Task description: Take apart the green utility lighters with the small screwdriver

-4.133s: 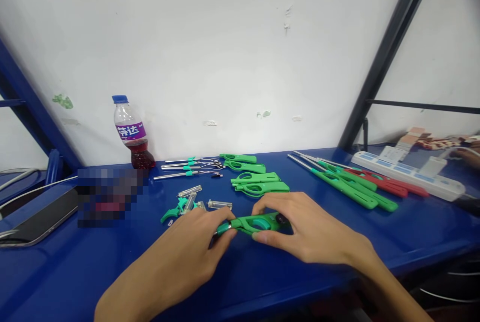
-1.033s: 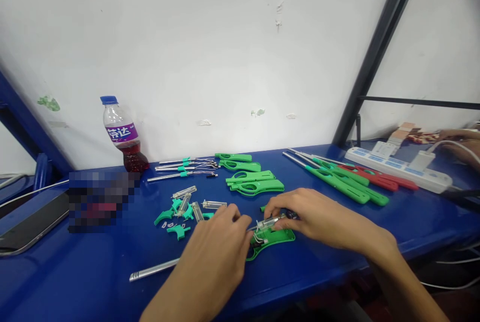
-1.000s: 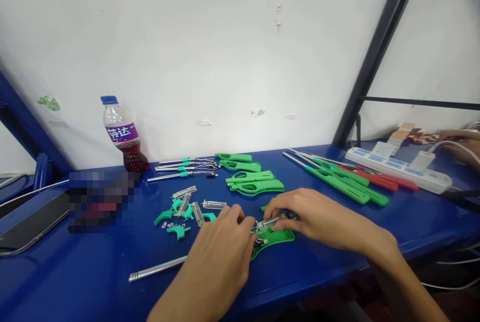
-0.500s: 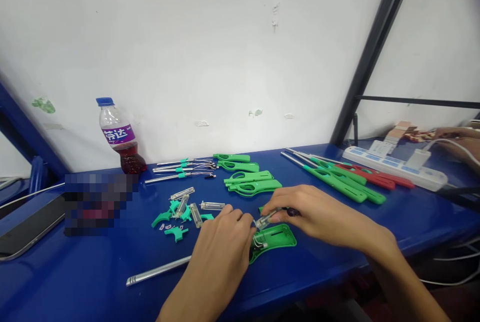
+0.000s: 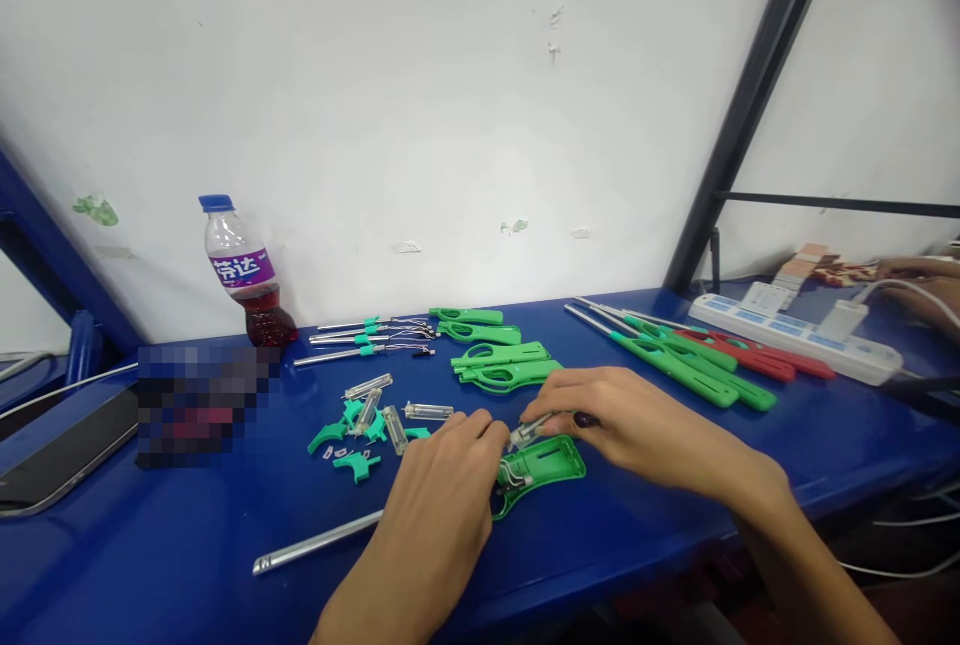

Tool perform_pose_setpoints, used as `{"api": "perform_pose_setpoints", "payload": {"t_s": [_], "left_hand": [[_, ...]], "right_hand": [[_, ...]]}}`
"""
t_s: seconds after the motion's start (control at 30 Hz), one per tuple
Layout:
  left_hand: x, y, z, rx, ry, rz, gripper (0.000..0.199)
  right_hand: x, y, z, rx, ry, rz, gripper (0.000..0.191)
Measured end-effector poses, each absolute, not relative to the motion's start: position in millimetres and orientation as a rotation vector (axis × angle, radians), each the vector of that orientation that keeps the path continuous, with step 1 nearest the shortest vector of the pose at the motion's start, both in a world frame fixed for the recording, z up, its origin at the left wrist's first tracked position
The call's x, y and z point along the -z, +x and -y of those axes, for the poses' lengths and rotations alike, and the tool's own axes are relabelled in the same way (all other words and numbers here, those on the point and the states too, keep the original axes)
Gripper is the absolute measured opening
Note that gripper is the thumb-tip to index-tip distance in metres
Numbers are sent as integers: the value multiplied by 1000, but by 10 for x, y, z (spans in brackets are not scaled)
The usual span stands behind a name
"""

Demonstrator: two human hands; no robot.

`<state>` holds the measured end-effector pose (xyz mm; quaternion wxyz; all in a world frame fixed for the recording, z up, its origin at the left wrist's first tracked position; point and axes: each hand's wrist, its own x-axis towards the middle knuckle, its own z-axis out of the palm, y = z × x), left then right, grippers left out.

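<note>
My left hand (image 5: 450, 475) is closed over an open green lighter shell half (image 5: 556, 461), hiding its front part. Out from under that hand, toward the lower left, runs a silver metal tube (image 5: 319, 542). Thin wires show inside the shell. My right hand (image 5: 615, 415) pinches a clear fuel tank (image 5: 523, 436) at the shell's upper edge, close to the left fingertips. A dark rounded end (image 5: 586, 420) pokes out between the right fingers; what it belongs to is hidden. Left of my hands lie several clear fuel tanks (image 5: 394, 430) and teal triggers (image 5: 355, 466).
Behind lie several silver tubes with wires (image 5: 367, 350) and green shell halves (image 5: 510, 376). To the right are long green lighters (image 5: 675, 370), red ones (image 5: 750, 357) and a white power strip (image 5: 795, 337). A drink bottle (image 5: 259, 290) and a phone (image 5: 67, 450) are left; another person's hand (image 5: 922, 280) is far right.
The shell half has shifted slightly left and up, its wide end tilting. The clear tank in my right hand now sits closer against the shell's edge. The view has moved a little.
</note>
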<state>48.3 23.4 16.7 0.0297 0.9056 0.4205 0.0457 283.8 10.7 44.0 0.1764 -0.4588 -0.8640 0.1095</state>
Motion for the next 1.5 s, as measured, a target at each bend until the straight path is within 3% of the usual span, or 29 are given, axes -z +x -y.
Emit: {"api": "perform_pose_setpoints", "payload": {"t_s": [0.3,0.5,0.67,0.77,1.3,1.5], "left_hand": [[-158,468,-228,-175,2781,-1321,42],[-151,424,-260,-122,2789,-1345,87],[-200,467,-226,-185,2768,-1370,38],[-252,508,-208,-194,2774,-1382,22],[-426,71,-315,-368,2687,-1228,38],[-474,-279,-467,-138,2568,-1663,35]], "right_hand": [[-434,2817,-118,-330,-1264,2435,33],[-464,2925,-130,-212,-1320,2367,35],[-497,2921,-94,-260,-1274,2346,26],[-511,2844,-73,-306,-1232,2346,25],[-416,2559,-91,-323,-1096,2258,22],[-266,2381,-189,-237,-1239,2238,19]]}}
